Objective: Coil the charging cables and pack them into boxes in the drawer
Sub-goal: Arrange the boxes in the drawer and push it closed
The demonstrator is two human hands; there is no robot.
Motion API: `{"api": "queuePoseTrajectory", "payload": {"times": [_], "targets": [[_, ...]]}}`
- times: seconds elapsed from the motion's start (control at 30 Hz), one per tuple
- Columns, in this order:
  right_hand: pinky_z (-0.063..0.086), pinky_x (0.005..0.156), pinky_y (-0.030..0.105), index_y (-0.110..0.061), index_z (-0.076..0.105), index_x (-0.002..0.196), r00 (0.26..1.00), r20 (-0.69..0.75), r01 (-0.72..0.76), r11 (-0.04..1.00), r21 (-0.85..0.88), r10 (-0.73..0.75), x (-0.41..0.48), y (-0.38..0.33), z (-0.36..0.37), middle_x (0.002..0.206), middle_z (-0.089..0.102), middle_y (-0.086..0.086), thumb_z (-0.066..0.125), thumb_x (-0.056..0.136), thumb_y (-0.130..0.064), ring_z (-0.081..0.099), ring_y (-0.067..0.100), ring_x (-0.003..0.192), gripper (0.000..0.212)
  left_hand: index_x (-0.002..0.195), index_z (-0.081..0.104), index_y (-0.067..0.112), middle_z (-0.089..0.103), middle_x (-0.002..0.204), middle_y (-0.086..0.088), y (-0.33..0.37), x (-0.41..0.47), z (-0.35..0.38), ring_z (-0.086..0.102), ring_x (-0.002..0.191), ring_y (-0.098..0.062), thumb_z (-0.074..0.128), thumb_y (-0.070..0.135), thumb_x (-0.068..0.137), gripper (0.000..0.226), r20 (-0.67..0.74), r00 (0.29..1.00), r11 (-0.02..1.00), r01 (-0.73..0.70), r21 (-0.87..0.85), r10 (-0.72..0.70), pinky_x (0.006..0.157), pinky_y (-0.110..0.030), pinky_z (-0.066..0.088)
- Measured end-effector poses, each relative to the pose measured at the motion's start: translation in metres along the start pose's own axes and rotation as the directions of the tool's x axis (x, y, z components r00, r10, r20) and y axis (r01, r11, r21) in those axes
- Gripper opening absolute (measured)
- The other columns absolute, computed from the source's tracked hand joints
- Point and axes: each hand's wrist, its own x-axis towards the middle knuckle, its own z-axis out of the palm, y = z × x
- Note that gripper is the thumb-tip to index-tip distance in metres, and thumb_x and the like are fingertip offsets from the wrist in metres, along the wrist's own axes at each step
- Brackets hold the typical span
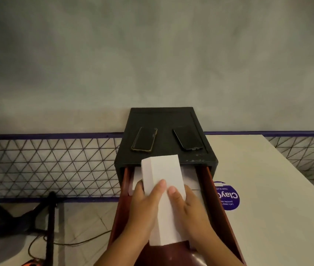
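— Grey plaster wall [152,54] fills the back, with a wire mesh panel [47,166] in a purple frame below it. What stands in front?

— On the right, a white counter [267,189] with a round purple sticker [229,196]. Just beside it is a black cabinet [165,120] with two dark phones on top, one on the left [144,139] and one on the right [187,138]. They lie apart, each at an angle.

— And the drawer?

— The reddish-brown drawer [219,204] is pulled out of the cabinet toward the person. White packaging [190,179] lies inside at the far end, partly hidden.

— Where are the hands?

— Both are on one long white box [162,173], held over the open drawer. It runs lengthwise away from the person, and its far end shows in front of the cabinet's front edge.

— How do they grip it?

— The left hand [144,208] wraps the box's left side, with its thumb laid across the top. The right hand [190,210] does the same on the right side, and the two thumb tips nearly meet. The fingers go under the box, out of sight.

— Anything on the floor?

— A thin cord [75,241] trails across the tiles at lower left.
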Motion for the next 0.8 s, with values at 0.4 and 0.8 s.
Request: {"api": "queuePoseTrajectory", "payload": {"times": [0.4, 0.8], "targets": [[0.052, 0.085, 0.026, -0.026, 0.046, 0.119, 0.964, 0.164, -0.237, 0.956, 0.172, 0.209, -0.001, 0.013, 0.035, 0.109, 0.061, -0.007, 0.041, 0.094, -0.044, 0.062, 0.011, 0.098, 0.031, 0.098, 0.046, 0.042, 0.055, 0.093, 0.014, -0.036, 0.016, -0.028, 0.056, 0.084, -0.007, 0.054, 0.026, 0.092, 0.019, 0.032, 0.995, 0.995, 0.093, 0.034, -0.094, 0.060, -0.022, 0.041], [0.042, 0.099, 0.043, -0.015, 0.042, 0.129, 0.706, 0.267, -0.687, 0.726, 0.028, 0.657, 0.014, 0.080, 0.073, 0.124, 0.050, 0.009, 0.043, 0.097, -0.033, 0.050, 0.025, 0.109, 0.037, 0.130, 0.050, 0.025, 0.028, 0.145, 0.007, -0.088, -0.006, -0.068, 0.025, 0.134, -0.007, 0.052, 0.028, 0.093, 0.038, 0.065, 0.990, 0.576, -0.126, 0.808, 0.126, 0.105, -0.016, 0.023]]}}
